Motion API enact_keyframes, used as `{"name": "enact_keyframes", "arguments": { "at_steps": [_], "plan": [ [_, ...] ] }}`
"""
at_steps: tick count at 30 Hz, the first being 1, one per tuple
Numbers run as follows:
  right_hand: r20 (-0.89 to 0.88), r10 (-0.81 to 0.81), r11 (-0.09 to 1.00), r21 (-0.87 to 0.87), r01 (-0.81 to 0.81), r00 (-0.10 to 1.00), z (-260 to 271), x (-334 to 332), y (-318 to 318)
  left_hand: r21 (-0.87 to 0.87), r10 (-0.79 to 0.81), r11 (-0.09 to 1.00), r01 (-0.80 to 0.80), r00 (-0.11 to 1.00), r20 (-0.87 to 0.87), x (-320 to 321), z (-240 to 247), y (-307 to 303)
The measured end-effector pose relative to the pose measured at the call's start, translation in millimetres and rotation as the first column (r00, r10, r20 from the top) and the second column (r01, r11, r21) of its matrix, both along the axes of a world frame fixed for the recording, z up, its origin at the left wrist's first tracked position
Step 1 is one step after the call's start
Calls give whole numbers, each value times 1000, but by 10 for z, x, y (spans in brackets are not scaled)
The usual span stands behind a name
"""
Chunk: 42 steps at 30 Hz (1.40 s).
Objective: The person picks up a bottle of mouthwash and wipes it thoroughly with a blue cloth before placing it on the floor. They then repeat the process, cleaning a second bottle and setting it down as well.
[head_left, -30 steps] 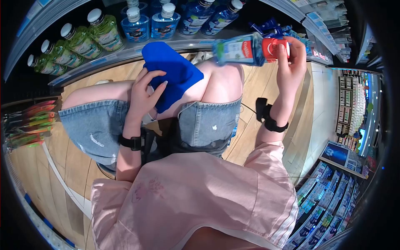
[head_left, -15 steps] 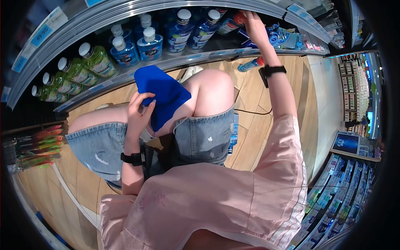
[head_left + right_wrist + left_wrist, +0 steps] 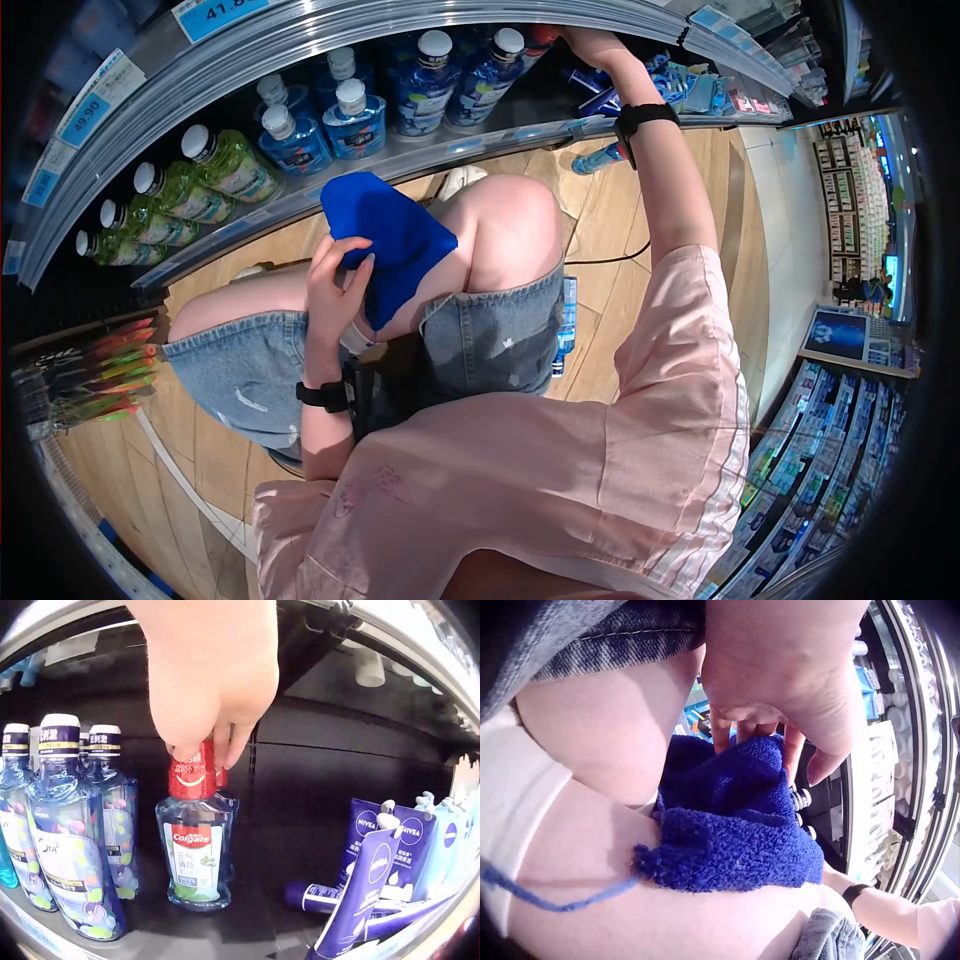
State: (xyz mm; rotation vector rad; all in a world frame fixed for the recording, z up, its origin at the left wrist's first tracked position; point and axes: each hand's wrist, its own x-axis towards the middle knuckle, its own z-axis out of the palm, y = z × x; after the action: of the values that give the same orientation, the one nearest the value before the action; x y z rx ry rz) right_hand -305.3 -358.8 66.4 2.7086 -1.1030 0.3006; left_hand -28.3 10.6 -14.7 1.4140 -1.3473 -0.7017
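Observation:
In the right wrist view my right hand (image 3: 217, 675) grips the red cap of a Colgate mouthwash bottle (image 3: 193, 859) from above. This bottle stands upright on the dark shelf, with a second red-capped one partly hidden behind it. From the head view, the right hand (image 3: 595, 48) reaches under the shelf above, its fingertips mostly hidden. My left hand (image 3: 335, 285) rests on a blue cloth (image 3: 385, 235) draped over a bare leg, thumb apart from the fingers. The left wrist view shows the fingertips tucked behind a fold of that terry cloth (image 3: 727, 851).
Ora2 mouthwash bottles (image 3: 71, 847) stand left of the Colgate bottle; Nivea tubes (image 3: 367, 874) stand and lie to its right. Green bottles (image 3: 235, 170) line the shelf's left. On the floor are a red-capped bottle (image 3: 597, 158) and a blue bottle (image 3: 566, 325) beside the denim shorts.
My right hand has carried the Colgate bottle from in front of the shelf back into it, then slightly left. The left hand has stayed at the blue cloth on the leg.

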Motion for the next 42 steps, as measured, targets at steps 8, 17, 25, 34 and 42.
{"name": "enact_keyframes", "arguments": {
  "at_steps": [8,17,25,34,42],
  "plan": [
    [78,201,940,-294,-170,977,203,-393,280,0,2,1000,-2,1000,23,14,1,12],
    [-296,-611,722,173,670,735,-443,-1400,947,-13,31,999,-31,999,17,3,-5,49],
    [39,-729,665,277,693,684,-974,-1676,1051,-47,69,997,-68,997,23,16,-91,61],
    [62,-644,742,292,604,762,-517,-1269,1337,-43,28,999,-32,995,-99,52,-85,44],
    [409,-235,969,169,180,882,995,-15,2168,-60,38,997,-45,994,-103,71,-123,22]
  ]
}}
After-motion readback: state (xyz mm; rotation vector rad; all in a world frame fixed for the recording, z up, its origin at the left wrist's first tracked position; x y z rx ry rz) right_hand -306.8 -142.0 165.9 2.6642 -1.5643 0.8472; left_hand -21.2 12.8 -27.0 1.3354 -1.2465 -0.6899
